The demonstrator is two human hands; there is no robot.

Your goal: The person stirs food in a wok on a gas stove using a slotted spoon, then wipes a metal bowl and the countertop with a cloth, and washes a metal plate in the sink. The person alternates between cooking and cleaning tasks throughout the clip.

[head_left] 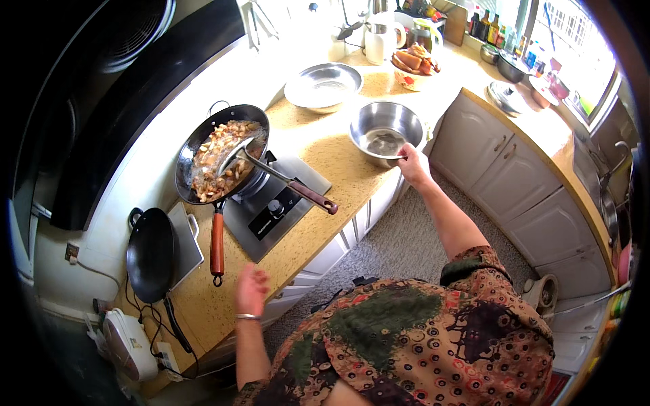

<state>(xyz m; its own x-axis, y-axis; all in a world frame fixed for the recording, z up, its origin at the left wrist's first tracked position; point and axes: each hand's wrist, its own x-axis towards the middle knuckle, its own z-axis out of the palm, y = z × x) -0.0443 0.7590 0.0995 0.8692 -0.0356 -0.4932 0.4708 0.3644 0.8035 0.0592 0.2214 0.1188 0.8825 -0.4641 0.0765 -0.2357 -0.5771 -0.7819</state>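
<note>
My right hand (415,166) grips the near rim of a deep stainless steel bowl (361,132), thumb over the edge. A little clear liquid seems to lie in its bottom. Above the counter's front edge, my left hand (252,290) is blurred and empty, its fingers loosely curled. Nearest to it is the wooden handle (217,243) of a black wok (184,177), which it does not touch. The wok sits tilted on an induction cooker (238,223) and holds browned chopped pieces (218,147) in bubbling oil. A metal spatula (274,172) rests in it, handle toward me.
Behind the steel bowl are a wide metal basin (325,83) and a patterned bowl of meat pieces (409,78). An empty black frying pan (151,254) leans at the left, near cords and a white appliance (129,342). A lidded pot (508,97) stands on the right counter.
</note>
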